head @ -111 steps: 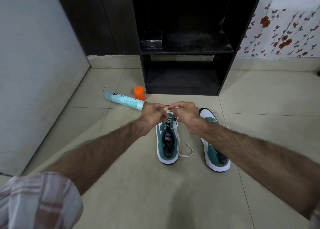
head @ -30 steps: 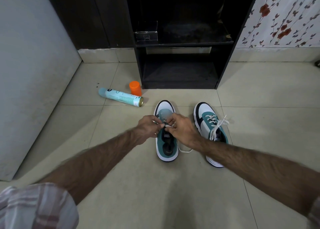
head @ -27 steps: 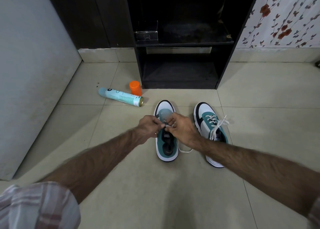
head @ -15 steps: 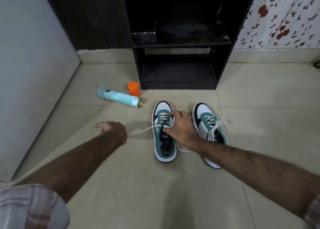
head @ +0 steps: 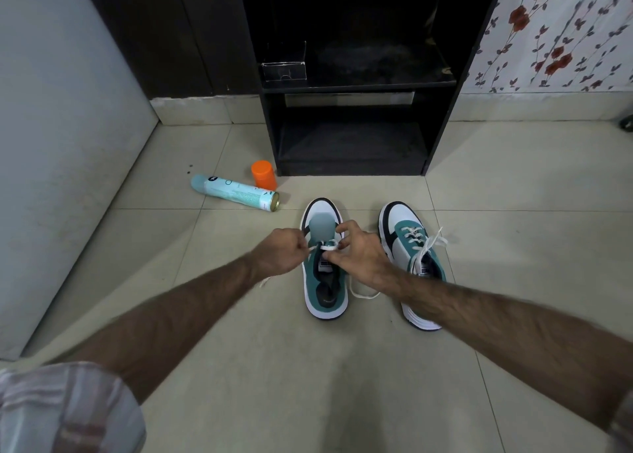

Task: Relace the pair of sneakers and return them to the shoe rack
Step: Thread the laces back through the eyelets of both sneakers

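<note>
Left hand (head: 281, 254) back at lace (head: 328, 245), right hand (head: 359, 257) opposite.

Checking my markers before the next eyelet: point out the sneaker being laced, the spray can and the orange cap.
sneaker being laced (head: 325, 298): head view, green heel collar.
spray can (head: 236, 192): head view, middle of its body.
orange cap (head: 263, 175): head view, its side.

The floor (head: 513, 185) was pale beige tile with thin grout lines. At twelve o'clock stood a dark open shelving unit (head: 442, 120) against dark wood panelling (head: 164, 34). A plain grey-white wall (head: 61, 127) ran along nine o'clock; floral wallpaper (head: 561, 34) with red blooms covered two o'clock. Light was dim and even.
</note>
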